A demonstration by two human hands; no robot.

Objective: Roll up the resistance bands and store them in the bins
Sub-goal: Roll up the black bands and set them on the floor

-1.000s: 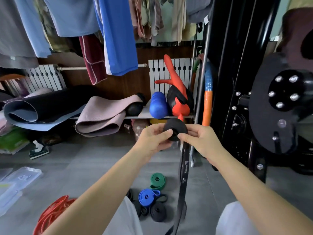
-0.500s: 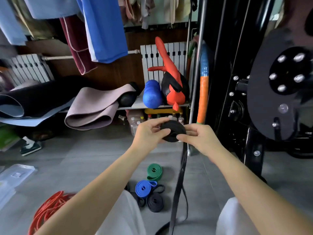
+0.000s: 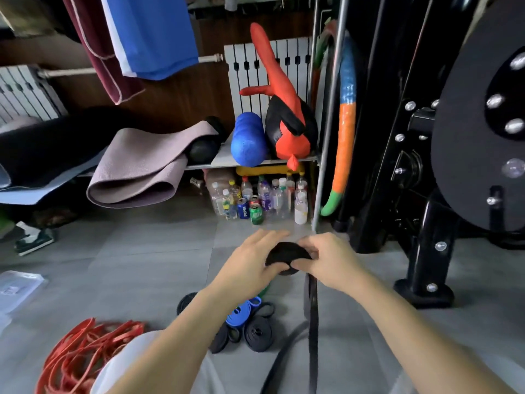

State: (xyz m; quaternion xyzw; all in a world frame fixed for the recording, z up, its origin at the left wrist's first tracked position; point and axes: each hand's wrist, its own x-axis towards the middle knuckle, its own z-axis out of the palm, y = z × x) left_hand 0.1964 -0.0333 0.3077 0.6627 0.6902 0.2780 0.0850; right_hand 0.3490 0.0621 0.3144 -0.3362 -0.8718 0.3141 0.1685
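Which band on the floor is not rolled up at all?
The red band at lower left: it lies in a loose tangle, whereas the blue band and black coil are rolled.

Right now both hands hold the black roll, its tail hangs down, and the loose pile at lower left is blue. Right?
No: the head view shows the pile is red, not blue. The rest holds: the left hand and right hand hold the black roll, and its tail hangs down.
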